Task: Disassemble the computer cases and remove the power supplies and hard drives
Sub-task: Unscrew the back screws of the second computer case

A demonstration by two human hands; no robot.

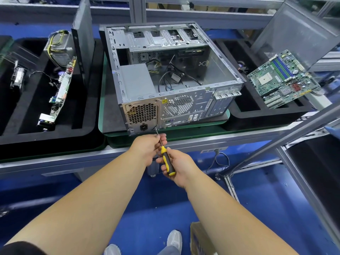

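An open case [171,78] lies on its side on a green mat [104,100] in the middle of the table [55,161], with its rear panel turned to the near edge. The power supply [137,80] sits inside the case at its near left corner, and its honeycomb grille and socket show through the rear panel. Loose cables [171,74] lie on the bottom of the case beside it. The right hand [177,165] is closed around the yellow and black handle of a screwdriver [166,159]. The left hand [150,146] pinches the metal shaft between its fingertips, just under the tip. The tip touches the rear panel at the lower right corner of the power supply, near the socket. A black tray [92,129] stands at the left side of the table and holds a board [63,89] on its edge and another power supply [59,46] with yellow wires. A second black tray [244,115] at the right side carries a green motherboard [281,78], which lies tilted on its rim. A grey side panel [298,30] leans behind that motherboard.
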